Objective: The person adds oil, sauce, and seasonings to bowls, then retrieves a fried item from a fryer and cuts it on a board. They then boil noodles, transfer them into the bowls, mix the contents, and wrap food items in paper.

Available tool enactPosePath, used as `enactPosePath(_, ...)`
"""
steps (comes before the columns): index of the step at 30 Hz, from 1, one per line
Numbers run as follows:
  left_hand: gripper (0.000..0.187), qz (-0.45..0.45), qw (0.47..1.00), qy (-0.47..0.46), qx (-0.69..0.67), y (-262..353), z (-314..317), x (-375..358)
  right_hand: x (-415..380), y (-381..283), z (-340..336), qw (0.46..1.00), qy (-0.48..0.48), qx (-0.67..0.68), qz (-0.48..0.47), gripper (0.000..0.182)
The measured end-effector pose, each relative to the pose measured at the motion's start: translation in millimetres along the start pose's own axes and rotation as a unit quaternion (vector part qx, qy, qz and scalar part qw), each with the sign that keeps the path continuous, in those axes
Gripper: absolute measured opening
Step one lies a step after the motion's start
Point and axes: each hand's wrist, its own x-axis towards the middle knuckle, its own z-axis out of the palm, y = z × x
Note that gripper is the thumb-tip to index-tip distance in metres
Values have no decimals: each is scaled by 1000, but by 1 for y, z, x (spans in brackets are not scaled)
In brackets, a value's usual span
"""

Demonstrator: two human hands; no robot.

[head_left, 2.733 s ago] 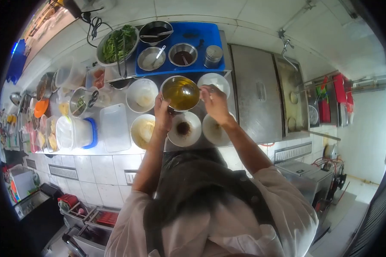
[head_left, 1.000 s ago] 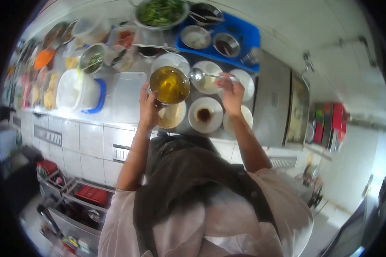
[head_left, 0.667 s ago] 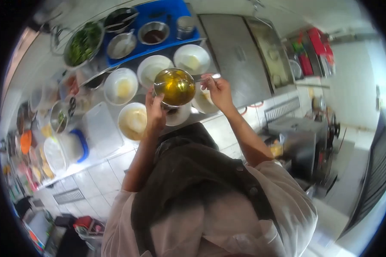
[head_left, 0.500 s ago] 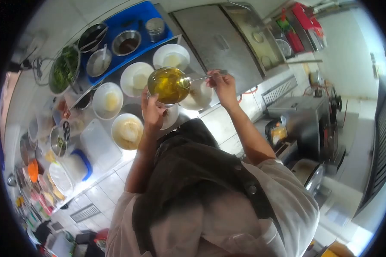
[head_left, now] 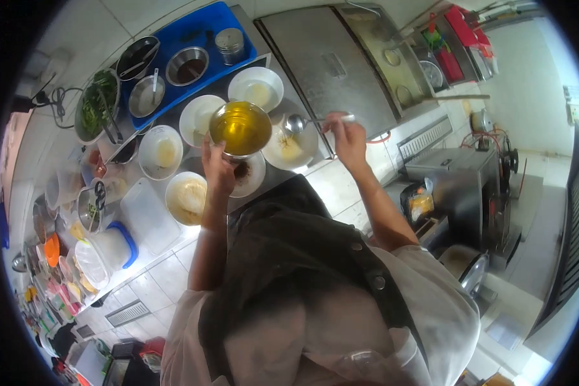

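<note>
My left hand (head_left: 219, 164) grips a metal bowl of yellow oil (head_left: 240, 128) by its near left side, holding it above several white bowls. In my right hand (head_left: 347, 138) is a metal spoon (head_left: 294, 124), its head over a white bowl (head_left: 273, 151) that has pale and brownish contents. Partly under the held bowl is another white bowl with dark brown contents (head_left: 242, 170). Other white bowls stand about: one at the back (head_left: 256, 89), one behind my left hand (head_left: 199, 120), one to the left (head_left: 161, 152) and one nearer (head_left: 188, 197).
A blue tray (head_left: 228, 19) at the back carries metal bowls and a tin. Left of it is a bowl of green leaves (head_left: 98, 106). A plastic lid (head_left: 149, 215) and a blue-rimmed container (head_left: 116, 248) lie on the counter's left. Steel covers (head_left: 328, 64) stretch across the back right.
The spoon has come out of the oil bowl and moved right, over a white bowl. My left hand and the oil bowl have shifted slightly left.
</note>
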Motion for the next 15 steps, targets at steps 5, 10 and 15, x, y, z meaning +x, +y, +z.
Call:
enactPosePath(5,51,-41,995,-40,80,-17,-11,3,70,-23,46,980,-170,82,66,19)
enactPosePath(10,43,-65,997,-49,21,9,53,-16,107,-35,48,965,-257,-35,-33,18)
enactPosePath(15,48,-22,986,-134,-94,37,96,2,162,-73,16,901,-382,102,178,49)
